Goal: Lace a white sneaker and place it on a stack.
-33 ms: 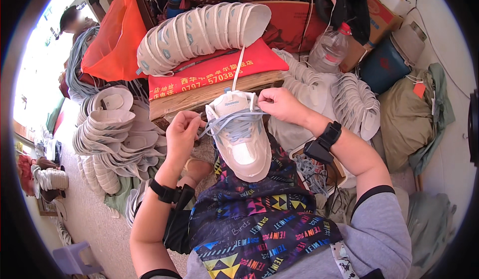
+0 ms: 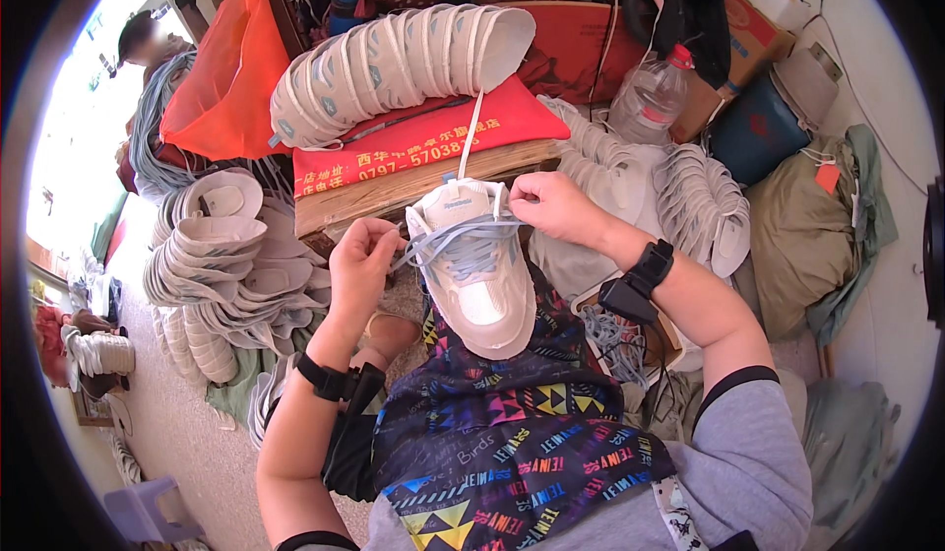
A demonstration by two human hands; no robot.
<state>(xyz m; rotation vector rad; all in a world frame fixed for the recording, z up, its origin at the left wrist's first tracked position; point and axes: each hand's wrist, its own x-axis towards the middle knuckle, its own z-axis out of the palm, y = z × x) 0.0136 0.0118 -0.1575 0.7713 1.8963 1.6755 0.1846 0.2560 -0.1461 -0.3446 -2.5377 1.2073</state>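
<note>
Fingers and thumb pinched together, the left hand grips the blue lace beside the collar of a pale shoe upper. Opposite, the right hand is closed in a pinch by the other edge, apparently on the same lace, though from my remote seat the fingers hide the exact contact.

The upper sits between both hands, above the patterned apron, its toe pointing toward the wearer and its tongue near the edge of a wooden bench. Blue strands already cross its front, and others lie loosely over the tongue. I judge this to be the lacing step, at the topmost holes; the next move would call for threading or drawing each end through evenly, without twisting the strands.

Beyond, a red bag covers part of the bench, with a nested row of uppers resting on it. Farther left I see a heap of uppers and a hank of blue laces; to the right, another nested row stands below a clear bottle.
</note>
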